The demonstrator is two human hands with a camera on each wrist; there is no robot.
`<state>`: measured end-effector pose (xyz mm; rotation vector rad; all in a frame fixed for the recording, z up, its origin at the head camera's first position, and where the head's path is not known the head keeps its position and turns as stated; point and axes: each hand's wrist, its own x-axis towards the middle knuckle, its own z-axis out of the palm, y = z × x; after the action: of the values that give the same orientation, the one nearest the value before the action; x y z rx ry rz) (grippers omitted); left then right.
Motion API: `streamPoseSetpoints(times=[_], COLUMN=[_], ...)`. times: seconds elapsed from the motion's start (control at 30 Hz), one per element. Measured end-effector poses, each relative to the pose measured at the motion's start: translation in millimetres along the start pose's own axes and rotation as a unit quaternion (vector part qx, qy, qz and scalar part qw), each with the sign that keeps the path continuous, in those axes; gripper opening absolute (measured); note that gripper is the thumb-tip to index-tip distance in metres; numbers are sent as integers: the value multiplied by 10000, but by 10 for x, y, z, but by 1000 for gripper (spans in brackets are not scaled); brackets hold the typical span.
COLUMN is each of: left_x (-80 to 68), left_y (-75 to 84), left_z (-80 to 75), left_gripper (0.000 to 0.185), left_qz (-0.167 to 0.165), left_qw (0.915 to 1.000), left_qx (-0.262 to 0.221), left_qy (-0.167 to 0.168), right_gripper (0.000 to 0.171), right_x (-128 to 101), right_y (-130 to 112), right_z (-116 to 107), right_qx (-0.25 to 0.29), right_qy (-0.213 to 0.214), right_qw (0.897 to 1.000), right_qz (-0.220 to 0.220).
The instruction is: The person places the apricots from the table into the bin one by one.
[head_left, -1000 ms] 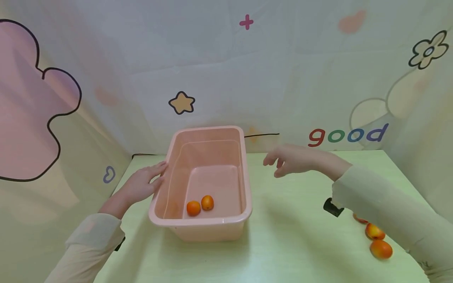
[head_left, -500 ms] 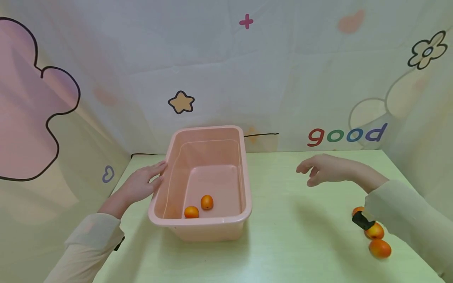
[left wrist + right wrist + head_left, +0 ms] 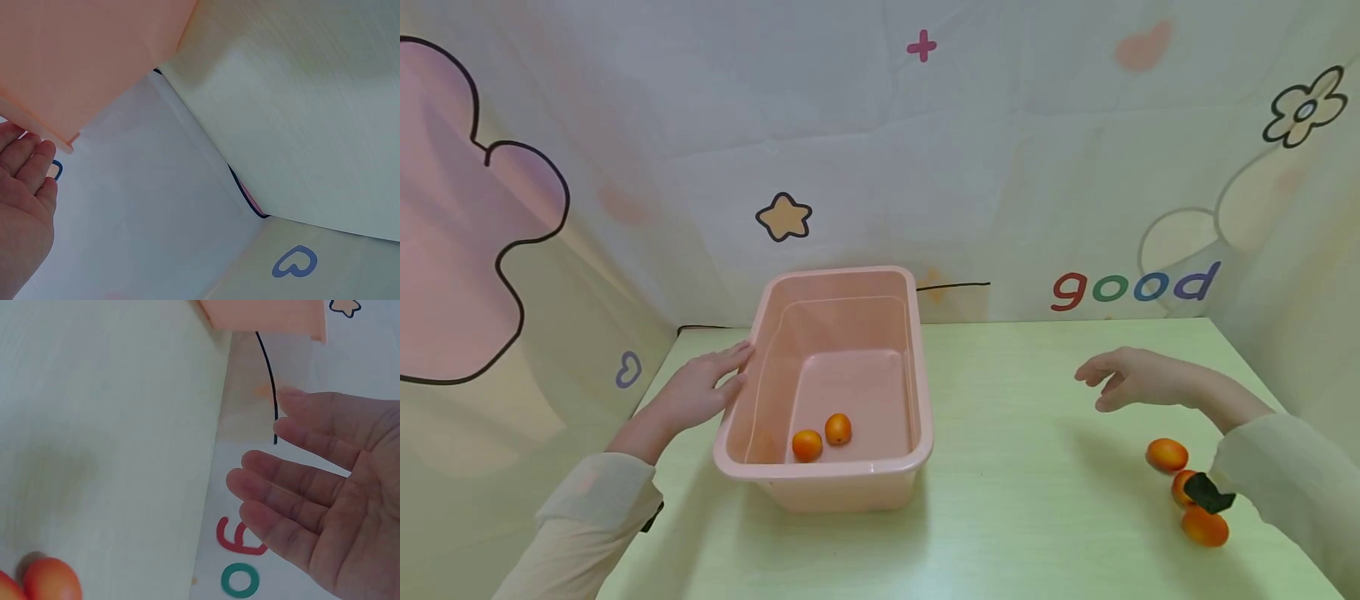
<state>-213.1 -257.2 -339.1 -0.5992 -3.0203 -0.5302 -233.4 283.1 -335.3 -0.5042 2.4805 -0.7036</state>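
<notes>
A pink plastic basin (image 3: 850, 492) stands on the table, with two orange fruits (image 3: 838, 428) on its floor near the front wall. My left hand (image 3: 694, 390) rests with its fingers against the basin's left rim; the left wrist view shows the fingers (image 3: 31, 156) touching under that rim. My right hand (image 3: 1138, 379) hovers over the right part of the table, fingers loosely bent and nothing in them, as the right wrist view confirms with its bare palm (image 3: 356, 531). Below it lie three orange fruits (image 3: 1167, 456) in a row, the middle one partly hidden by a black wrist strap (image 3: 1210, 493).
The pale green table (image 3: 1000, 517) ends at a patterned cloth backdrop (image 3: 865, 167) behind the basin. More of the cloth hangs at the left and right sides. The basin's walls (image 3: 850, 321) rise high around the fruits inside.
My right hand has moved right and a little toward me, away from the basin, still holding nothing. The left fruit in the basin has shifted slightly. My left hand has stayed at the rim.
</notes>
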Motion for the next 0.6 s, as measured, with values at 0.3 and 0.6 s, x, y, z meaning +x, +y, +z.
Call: streamPoseSetpoints(times=[0.3, 0.6], left_x=[6, 8], left_y=[-1, -3], left_z=[1, 7], left_gripper=[46, 46], left_qz=[10, 48], left_qw=[10000, 10000], left_qx=[62, 65], left_qy=[6, 22], right_gripper=[53, 60], right_x=[-81, -146], right_y=[362, 685], right_z=[64, 164], right_qx=[305, 398], right_qy=[45, 141], right_qw=[9993, 9980], right_qz=[212, 477])
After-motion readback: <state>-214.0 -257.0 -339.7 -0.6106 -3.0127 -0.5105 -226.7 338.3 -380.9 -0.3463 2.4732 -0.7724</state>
